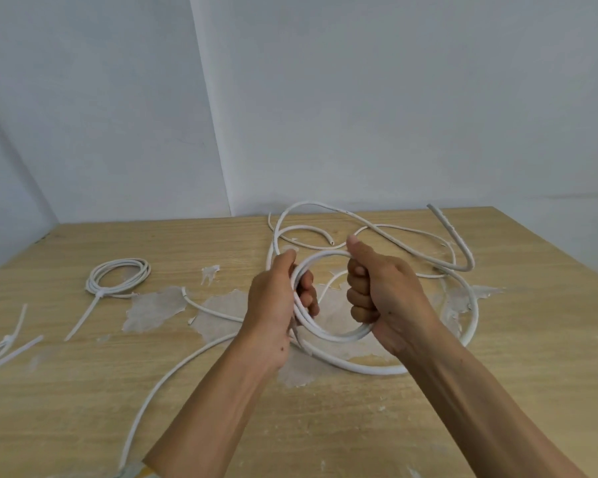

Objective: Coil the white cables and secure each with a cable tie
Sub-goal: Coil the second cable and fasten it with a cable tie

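- Loops of white cable (332, 334) were held up between two hands, just above the bench (83, 391).
- The left hand (277, 305) gripped the left side of the loops, with its fingers (308, 294) curled round the cable.
- The right hand (380, 294) gripped the right side, with its fingers (358, 294) clamped tight on the cable and the thumb pointing up.
- More loose cable (411, 250) lay on the bench behind and under the hands.
- One long piece ran toward the near edge.
- A finished coil (118, 276) lay well apart on the left, with a tie (83, 319) pulled round it.
- Another tied bundle (0, 346) sat at the far left edge.
- Pale worn patches (152, 308) showed on the bench.
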